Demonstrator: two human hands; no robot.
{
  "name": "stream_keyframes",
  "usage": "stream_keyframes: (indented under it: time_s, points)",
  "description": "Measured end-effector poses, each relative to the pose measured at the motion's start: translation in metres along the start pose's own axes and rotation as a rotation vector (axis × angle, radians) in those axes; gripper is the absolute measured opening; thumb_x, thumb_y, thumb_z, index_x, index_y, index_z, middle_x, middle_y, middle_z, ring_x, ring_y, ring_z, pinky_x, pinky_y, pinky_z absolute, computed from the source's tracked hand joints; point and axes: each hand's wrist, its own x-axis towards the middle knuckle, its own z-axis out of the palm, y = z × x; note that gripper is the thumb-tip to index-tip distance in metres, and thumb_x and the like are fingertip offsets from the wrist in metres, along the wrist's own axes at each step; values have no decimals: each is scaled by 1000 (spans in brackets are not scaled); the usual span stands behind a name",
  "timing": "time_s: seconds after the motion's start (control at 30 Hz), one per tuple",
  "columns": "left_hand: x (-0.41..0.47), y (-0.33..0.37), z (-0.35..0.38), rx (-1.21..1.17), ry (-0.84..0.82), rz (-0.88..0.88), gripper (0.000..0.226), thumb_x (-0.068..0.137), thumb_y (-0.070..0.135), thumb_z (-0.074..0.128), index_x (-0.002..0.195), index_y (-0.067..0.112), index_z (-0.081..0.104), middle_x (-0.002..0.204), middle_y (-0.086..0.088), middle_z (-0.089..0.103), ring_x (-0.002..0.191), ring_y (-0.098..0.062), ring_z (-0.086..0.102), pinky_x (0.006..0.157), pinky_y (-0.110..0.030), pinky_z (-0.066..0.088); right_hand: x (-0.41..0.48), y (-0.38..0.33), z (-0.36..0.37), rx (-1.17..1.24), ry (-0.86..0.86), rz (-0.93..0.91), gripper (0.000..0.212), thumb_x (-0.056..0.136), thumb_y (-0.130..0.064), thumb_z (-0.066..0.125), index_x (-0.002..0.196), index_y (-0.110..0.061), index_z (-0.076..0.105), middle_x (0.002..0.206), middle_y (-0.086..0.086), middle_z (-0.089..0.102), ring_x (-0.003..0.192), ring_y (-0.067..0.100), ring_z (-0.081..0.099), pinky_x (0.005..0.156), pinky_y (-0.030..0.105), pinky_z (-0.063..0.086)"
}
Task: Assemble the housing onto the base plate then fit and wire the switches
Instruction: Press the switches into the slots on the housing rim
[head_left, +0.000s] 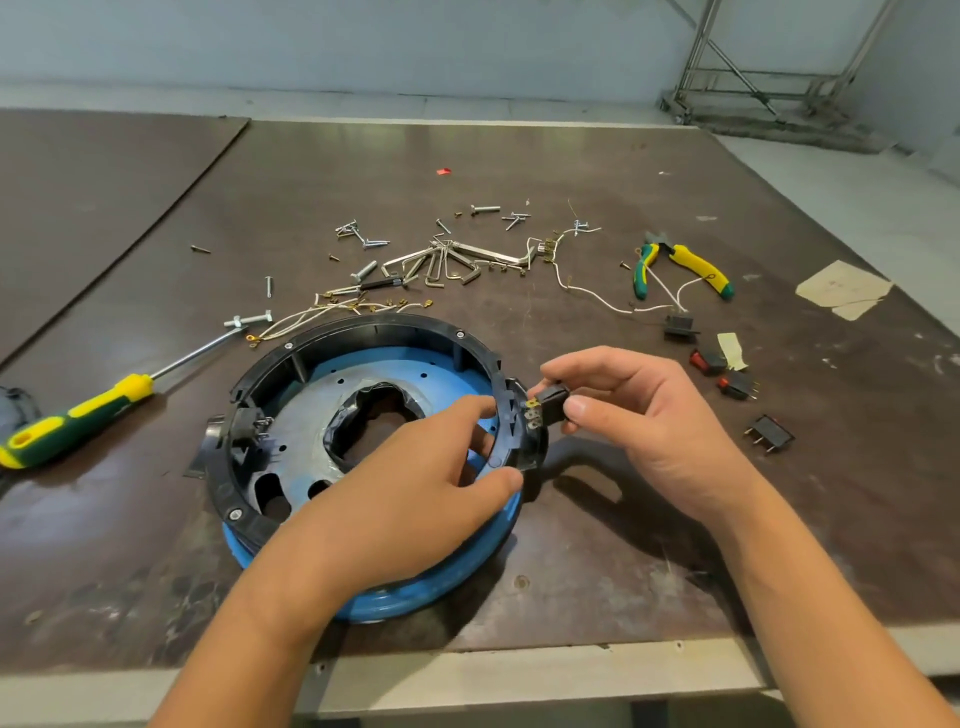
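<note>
A black ring housing (363, 325) sits on the round blue base plate (415, 592) near the table's front edge. One black switch (248, 423) is seated in the housing's left side. My left hand (415, 483) grips the housing's right rim, thumb outside and fingers inside. My right hand (623, 415) pinches a black rocker switch (550, 405) with brass terminals pointing at the opening in the right rim. Several loose switches (735, 384) lie to the right, one (679, 327) with white wires attached.
A yellow-green screwdriver (78, 415) lies at the left. Yellow-green pliers (675, 265) lie at the back right. Screws, bolts, hex keys (447, 260) and white wires (311, 314) are scattered behind the housing. A paper scrap (841, 291) lies at the far right.
</note>
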Motion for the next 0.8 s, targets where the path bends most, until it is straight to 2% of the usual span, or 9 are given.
stream_keyframes:
  time_s: [0.2,0.33,0.47,0.57,0.67,0.73,0.8]
  points:
    - [-2,-2,-1,-96,17,-26,61,86,54,59,142,43,38,114,22,57,99,0,58,85,-22,49,-3,-1,0,-8,-57,22,26,92,-4,66,114,-17,72,110,4,74,107,22,70,91,26,54]
    - [-3,-3,-1,-126,23,-33,60,84,55,61,139,45,40,117,23,58,95,-2,61,89,-32,52,-5,-1,0,-20,-106,26,23,90,0,68,112,-6,71,106,5,75,104,22,71,89,25,54]
    - [-3,-3,-1,-133,40,-37,58,82,57,62,135,48,43,120,22,56,88,-2,61,88,-33,53,-3,1,3,-23,-103,18,23,85,6,70,108,0,69,103,10,74,101,27,71,90,34,57]
    - [-4,-3,-1,-106,61,-42,61,77,63,59,134,50,42,121,23,50,95,4,55,85,-23,49,-1,1,4,-44,-107,-2,23,84,7,70,107,2,70,101,8,74,99,26,71,88,32,57]
    - [-4,-2,-1,-73,74,-24,61,76,64,56,134,50,42,124,26,45,104,16,47,76,-11,42,1,-2,4,-77,-116,-1,22,83,4,72,105,1,71,99,8,73,95,26,71,84,36,59]
    - [-2,-1,-1,-72,72,-13,62,79,61,58,137,46,42,130,26,49,110,13,49,86,-16,45,1,-2,4,-119,-114,-11,21,83,4,72,104,-1,72,98,8,73,92,26,70,82,38,59]
    - [-2,-1,-1,-70,60,-15,62,83,57,60,140,43,40,134,24,51,116,6,51,98,-28,48,1,-2,3,-127,-105,-17,21,83,5,72,103,0,72,98,9,73,91,26,70,81,38,59]
